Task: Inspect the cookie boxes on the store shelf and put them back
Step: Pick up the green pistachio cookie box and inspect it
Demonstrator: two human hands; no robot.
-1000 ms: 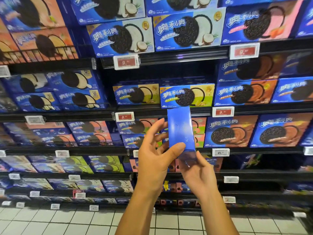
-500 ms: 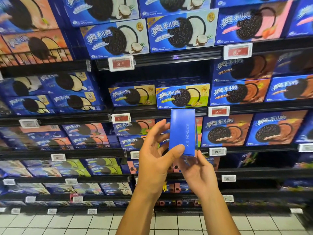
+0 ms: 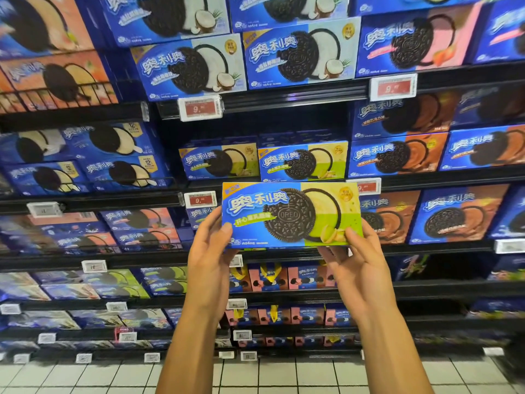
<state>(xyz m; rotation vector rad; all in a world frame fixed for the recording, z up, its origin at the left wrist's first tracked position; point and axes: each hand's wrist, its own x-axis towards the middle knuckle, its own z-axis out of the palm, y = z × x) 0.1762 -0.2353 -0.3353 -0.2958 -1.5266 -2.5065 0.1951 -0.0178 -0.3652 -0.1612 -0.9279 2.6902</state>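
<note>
Two hands on one cookie box, held flat-on toward the camera in front of the shelves. Left hand gripping the lower left corner, thumb laid across the blue front, fingers curled behind. Right hand gripping the lower right corner, thumb over the green patch, fingers tucked behind and under.

Printed on the held box: large white Chinese brand lettering with blue outline, a dark sandwich cookie stamped "OREO", a second cookie opened onto pale yellow-green cream, a green banner of Chinese flavour text, a small round gold badge at upper right, pistachio-like nuts at the lower right. Small print along the bottom edge too fine to read.

Directly above, on the shelf, two matching yellow-green boxes, side by side and upright. Higher up, coconut-pictured boxes bearing the same brand lettering. To the right, brown chocolate-cream boxes; farther left, boxes showing a cookie on a stick with a "12" badge.

Red-and-white price tag clipped to the rail, reading "9." with the rest blurred; another tag just left of the held box, also "9.". Lower tags too small to make out. Pale tiled floor below.
</note>
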